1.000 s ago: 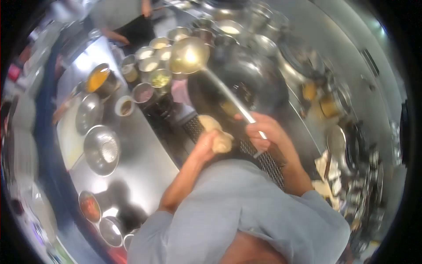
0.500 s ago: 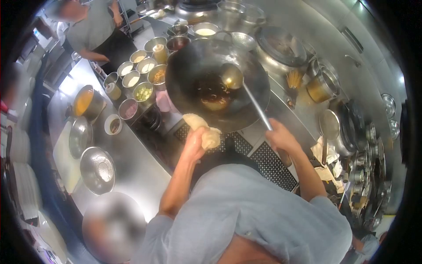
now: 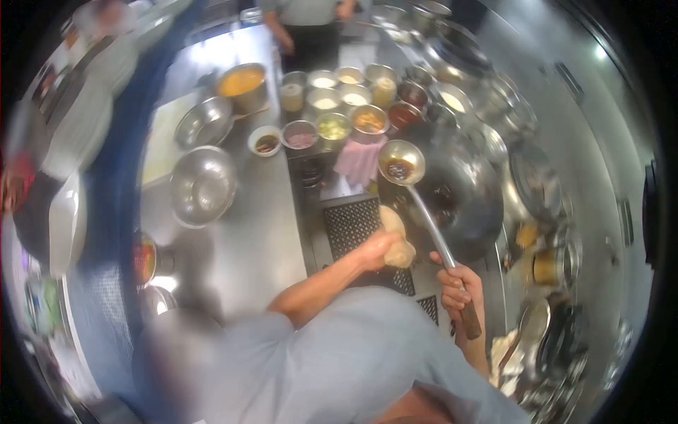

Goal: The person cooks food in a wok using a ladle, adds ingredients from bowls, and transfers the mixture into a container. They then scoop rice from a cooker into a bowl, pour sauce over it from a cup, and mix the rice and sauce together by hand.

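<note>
My right hand [image 3: 459, 286] is closed round the handle of a long metal ladle [image 3: 401, 162]. Dark brown liquid shows in the ladle's bowl, which is raised over the left part of the black wok [image 3: 477, 205]. Some dark liquid also lies in the wok's bottom. In my left hand [image 3: 378, 249] is a folded cream cloth [image 3: 400, 253], gripped at the wok's near left rim. Whether the hand also holds the rim under the cloth is hidden.
Metal pots of ingredients [image 3: 332, 127] crowd beyond the wok, with a pink cloth [image 3: 361, 161] before them. On the left counter [image 3: 247, 240] are a small white bowl [image 3: 265, 141], steel bowls [image 3: 203, 186] and an orange-filled pot [image 3: 241, 83]. Another person [image 3: 311, 28] stands at the far end.
My view has swung left, towards the counter. The ladle has come up from the wok's middle to its left side and now carries dark liquid. My left hand keeps the cloth.
</note>
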